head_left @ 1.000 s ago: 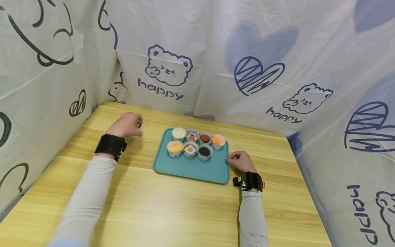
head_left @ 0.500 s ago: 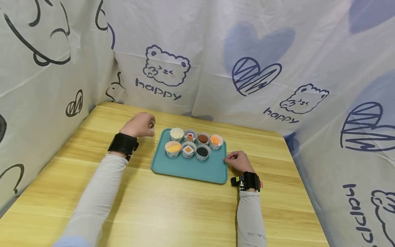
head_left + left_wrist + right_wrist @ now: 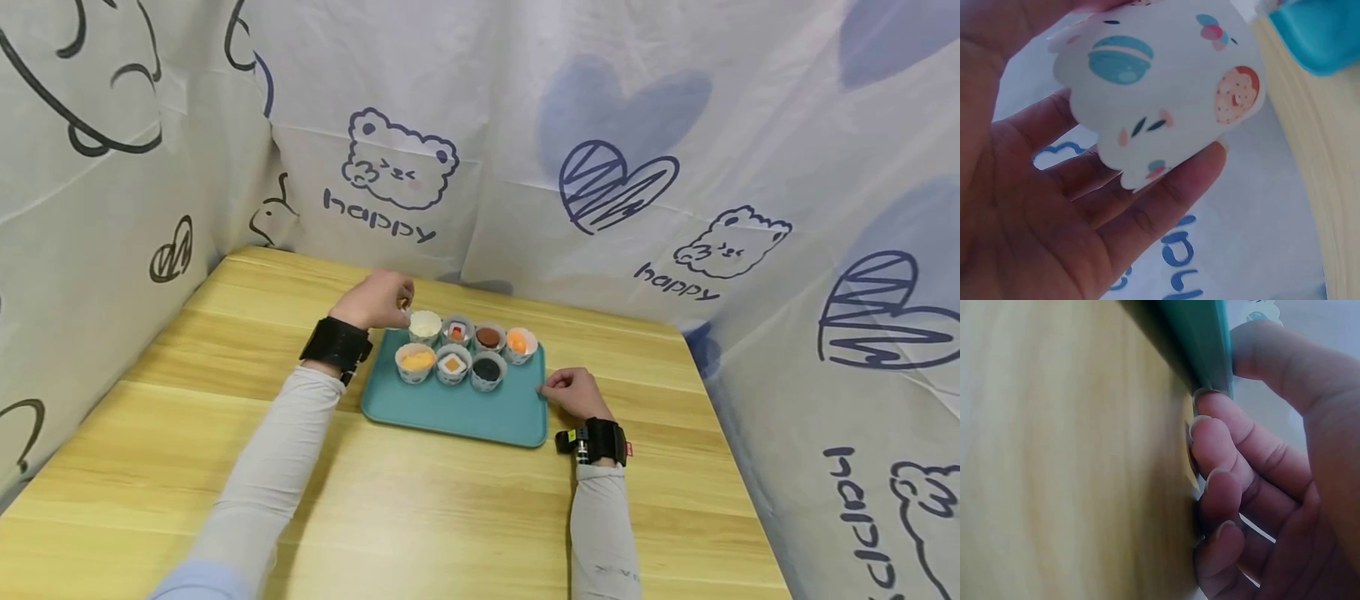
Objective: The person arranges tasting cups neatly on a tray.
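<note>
My left hand (image 3: 375, 300) holds a white paper baking cup (image 3: 1175, 94) with printed macarons and a scalloped rim, thumb and fingers on opposite sides of it. The hand is by the back left corner of a teal tray (image 3: 450, 412), close to a paper cup with cream-coloured filling (image 3: 425, 325). At the tray's right edge, my right hand (image 3: 576, 393) pinches the rim between thumb (image 3: 1266, 353) and index finger. What the held cup contains is hidden.
On the tray stand several more filled cups in two rows, including yellow (image 3: 415, 360), black (image 3: 487, 371), brown (image 3: 490, 337) and orange (image 3: 518, 342). The wooden table (image 3: 420, 517) meets printed cloth hangings (image 3: 510, 167) at the back and sides.
My left hand has moved right with the baking cup, from beside the tray to its back left corner. The right hand stays on the tray's rim. The head view has shifted slightly.
</note>
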Available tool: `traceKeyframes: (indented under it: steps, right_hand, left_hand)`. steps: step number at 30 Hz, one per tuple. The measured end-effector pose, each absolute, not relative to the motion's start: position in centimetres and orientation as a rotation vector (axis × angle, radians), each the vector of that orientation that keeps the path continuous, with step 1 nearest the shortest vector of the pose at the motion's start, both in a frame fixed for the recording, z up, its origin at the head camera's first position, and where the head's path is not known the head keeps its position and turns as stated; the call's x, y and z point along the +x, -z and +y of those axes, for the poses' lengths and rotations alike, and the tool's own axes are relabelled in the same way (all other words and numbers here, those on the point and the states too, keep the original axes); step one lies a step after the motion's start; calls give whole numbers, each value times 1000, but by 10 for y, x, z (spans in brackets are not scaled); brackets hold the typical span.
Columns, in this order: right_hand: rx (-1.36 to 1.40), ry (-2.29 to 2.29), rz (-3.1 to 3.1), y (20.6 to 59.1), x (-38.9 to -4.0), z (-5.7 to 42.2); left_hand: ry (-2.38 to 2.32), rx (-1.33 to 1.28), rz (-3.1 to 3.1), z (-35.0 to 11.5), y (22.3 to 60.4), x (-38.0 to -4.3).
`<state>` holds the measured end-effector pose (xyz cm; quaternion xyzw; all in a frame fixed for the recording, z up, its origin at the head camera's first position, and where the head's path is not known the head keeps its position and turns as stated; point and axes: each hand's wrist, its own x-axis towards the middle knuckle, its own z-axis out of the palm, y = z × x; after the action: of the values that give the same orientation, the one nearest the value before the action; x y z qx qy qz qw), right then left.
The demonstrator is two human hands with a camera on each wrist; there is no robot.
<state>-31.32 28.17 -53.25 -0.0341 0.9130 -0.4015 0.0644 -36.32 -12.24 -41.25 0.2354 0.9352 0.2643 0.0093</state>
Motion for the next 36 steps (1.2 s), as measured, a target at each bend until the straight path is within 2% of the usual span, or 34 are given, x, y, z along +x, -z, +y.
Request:
traceKeyframes:
  steps: [16,36]
  right_hand:
    - [-100,1199,2765,529,-312,279]
    - [-94,1192,2773,527,-313,280]
  left_hand:
    - [-828,751,2854,-75,413,-363]
    - [-793,899,2806,-14,416,-359]
